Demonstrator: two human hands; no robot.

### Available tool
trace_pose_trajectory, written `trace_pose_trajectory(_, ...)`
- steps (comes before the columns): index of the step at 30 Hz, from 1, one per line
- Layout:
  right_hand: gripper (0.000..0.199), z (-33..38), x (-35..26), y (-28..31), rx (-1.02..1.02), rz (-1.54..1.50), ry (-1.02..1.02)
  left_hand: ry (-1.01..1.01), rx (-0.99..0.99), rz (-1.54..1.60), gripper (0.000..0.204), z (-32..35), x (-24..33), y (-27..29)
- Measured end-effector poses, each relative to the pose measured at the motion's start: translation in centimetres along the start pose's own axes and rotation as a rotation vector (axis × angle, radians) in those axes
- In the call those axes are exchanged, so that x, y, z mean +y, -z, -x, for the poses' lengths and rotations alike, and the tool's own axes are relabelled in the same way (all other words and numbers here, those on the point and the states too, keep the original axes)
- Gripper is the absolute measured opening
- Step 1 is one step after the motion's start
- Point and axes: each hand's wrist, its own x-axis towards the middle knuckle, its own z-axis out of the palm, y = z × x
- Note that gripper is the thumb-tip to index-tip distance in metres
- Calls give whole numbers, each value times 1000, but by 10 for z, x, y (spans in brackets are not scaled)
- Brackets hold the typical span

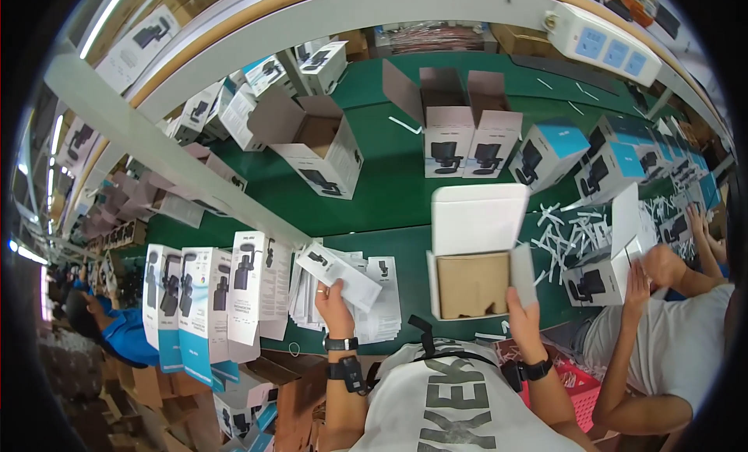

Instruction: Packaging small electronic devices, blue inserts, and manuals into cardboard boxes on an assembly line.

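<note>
left grip (333,298) clamped on a folded leaflet (340,274) at centre frame, long axis slanting lower right toward the open box (474,284), whose side flap the right grip (520,310) pinches.

An open white box (475,253) lies on the green table (389,210), lid flap up, a brown cardboard insert (472,284) inside. Left of the open white box lies a stack of white leaflets (374,296); the left hand (333,304) holds one folded leaflet (339,274) above it. Further left stand white-and-blue boxes (199,296) in a row. Behind the open white box stand two open-topped white boxes (460,132); to their left, another open box (323,144). Right of them sit blue-topped boxes (592,160).
</note>
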Motion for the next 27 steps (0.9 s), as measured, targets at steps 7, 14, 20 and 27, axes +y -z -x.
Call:
trace_pose_trajectory(7, 52, 23, -56, 19, -17, 70, 167, -245, -118, 294, 64, 75, 124, -54)
trace_pose_trajectory(14, 52, 31, -131, -8, -537, -374, -78, -756, -518, -268, 111, 139, 121, -125)
trace_pose_trajectory(20, 55, 14, -105, -17, -734, -450, -160, -445, -879, 288, 108, 101, 147, -147)
trace_pose_trajectory(27, 54, 13, -104, 22, -999, 258, 16, -790, -616, -17, 76, 64, 130, -139)
